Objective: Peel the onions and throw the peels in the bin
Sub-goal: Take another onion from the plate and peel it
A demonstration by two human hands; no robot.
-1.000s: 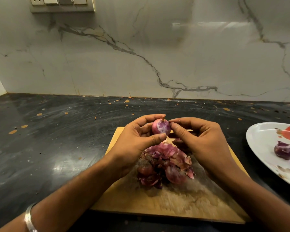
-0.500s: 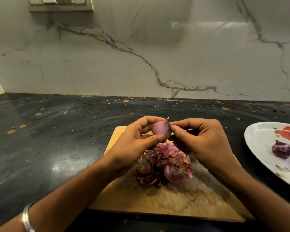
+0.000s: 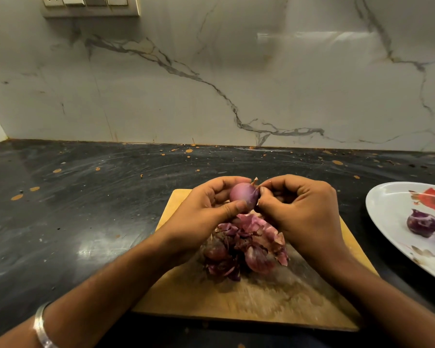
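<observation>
No writing shows. Left hand (image 3: 206, 209) holds the onion (image 3: 244, 197); right hand (image 3: 301, 209) pinches its tip, fingertips partly hidden; plate (image 3: 387, 209) cut off.

- wooden cutting board (image 3: 249, 305): pale and rectangular, lying on the countertop, its surface scuffed.
- black countertop (image 3: 86, 222): dark stone, glossy, flecked with small orange specks.
- white plate (image 3: 387, 214): at the right edge, partly out of view, bearing a red printed motif.
- marble wall (image 3: 211, 84): white with grey veins, behind the countertop.
- switch panel (image 3: 91, 5): mounted on the wall, upper left.
</observation>
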